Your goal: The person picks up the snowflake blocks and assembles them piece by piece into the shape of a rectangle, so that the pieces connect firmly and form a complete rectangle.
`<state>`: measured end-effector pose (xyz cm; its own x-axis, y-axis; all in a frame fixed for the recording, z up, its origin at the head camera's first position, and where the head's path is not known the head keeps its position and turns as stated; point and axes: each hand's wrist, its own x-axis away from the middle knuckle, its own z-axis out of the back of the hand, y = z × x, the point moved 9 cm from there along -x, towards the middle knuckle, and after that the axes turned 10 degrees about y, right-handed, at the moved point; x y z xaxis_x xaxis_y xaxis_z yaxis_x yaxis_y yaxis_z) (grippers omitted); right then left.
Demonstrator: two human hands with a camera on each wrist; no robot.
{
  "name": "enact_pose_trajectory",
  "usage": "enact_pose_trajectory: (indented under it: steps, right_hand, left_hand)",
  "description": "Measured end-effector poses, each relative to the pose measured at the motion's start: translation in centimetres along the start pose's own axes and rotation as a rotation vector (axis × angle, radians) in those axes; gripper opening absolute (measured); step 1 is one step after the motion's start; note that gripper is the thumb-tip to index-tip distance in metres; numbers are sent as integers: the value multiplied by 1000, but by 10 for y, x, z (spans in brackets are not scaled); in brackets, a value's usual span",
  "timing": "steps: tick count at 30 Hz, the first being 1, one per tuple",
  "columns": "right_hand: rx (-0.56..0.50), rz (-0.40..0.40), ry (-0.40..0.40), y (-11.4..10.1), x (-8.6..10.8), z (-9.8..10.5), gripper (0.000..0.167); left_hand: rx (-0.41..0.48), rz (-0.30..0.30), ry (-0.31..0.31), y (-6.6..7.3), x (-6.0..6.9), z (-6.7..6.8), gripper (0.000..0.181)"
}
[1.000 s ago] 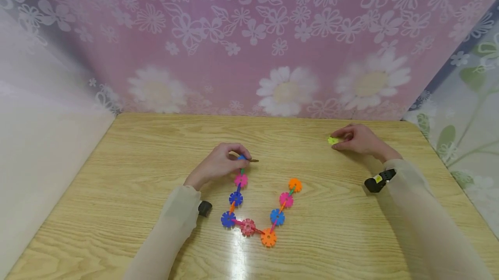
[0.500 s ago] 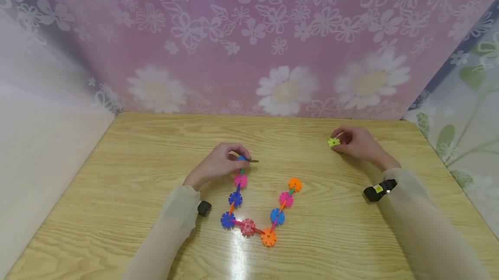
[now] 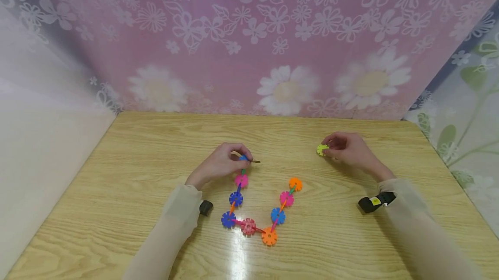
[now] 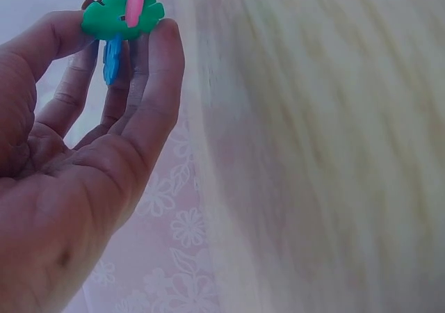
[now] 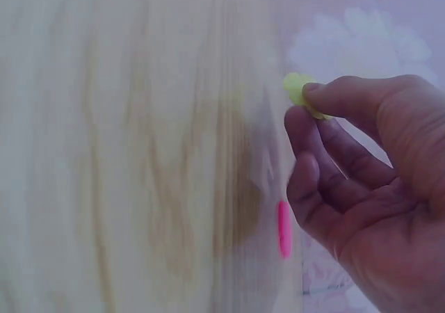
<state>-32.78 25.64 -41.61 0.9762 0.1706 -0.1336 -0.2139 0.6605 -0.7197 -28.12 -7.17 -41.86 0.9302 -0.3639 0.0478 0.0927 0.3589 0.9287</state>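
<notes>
In the head view, a chain of notched plastic discs (image 3: 235, 198) lies in a rough U, its pieces slotted into one another in several colours. My left hand (image 3: 220, 163) pinches the chain's left end. Between its thumb and a fingertip, the left wrist view shows a green disc (image 4: 115, 17), with a blue disc (image 4: 111, 62) below it and a pink disc (image 4: 135, 0) above. A brown disc (image 3: 255, 162) juts edge-on past those fingertips. Farther right, my right hand (image 3: 351, 150) pinches a loose yellow notched disc (image 3: 322, 149), apart from the chain.
Both hands are over a wood-grain table (image 3: 156, 141). An orange disc (image 3: 295, 184) ends the chain's right arm, between the two hands. Behind the table hangs a pink flowered curtain (image 3: 218, 63). Black straps with small boxes (image 3: 370, 205) sit at the wrists.
My right hand has moved left and nearer, carrying the yellow disc, which has turned from tilted to face the head camera. The left hand and the chain have stayed in place.
</notes>
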Motion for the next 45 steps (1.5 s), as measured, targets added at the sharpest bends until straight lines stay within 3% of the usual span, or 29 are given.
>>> enact_pose_trajectory:
  steps: [6, 16, 31, 39, 45]
  right_hand:
    - [-74, -33, -8, -11, 7, -11, 27]
    - [-161, -22, -62, -35, 13, -39, 24]
    - [-406, -59, -166, -63, 18, -76, 22]
    - [-455, -47, -216, -78, 21, -93, 22]
    - [-406, -30, -224, -90, 21, -102, 19]
  left_hand:
    - [2, -3, -10, 0, -1, -2, 19]
    - [5, -15, -18, 1, -2, -4, 19]
    - [-40, -23, -26, 0, -4, -7, 18]
    - [-25, -34, -29, 1, -6, -9, 18]
    - [-21, -42, -31, 1, -6, -10, 18]
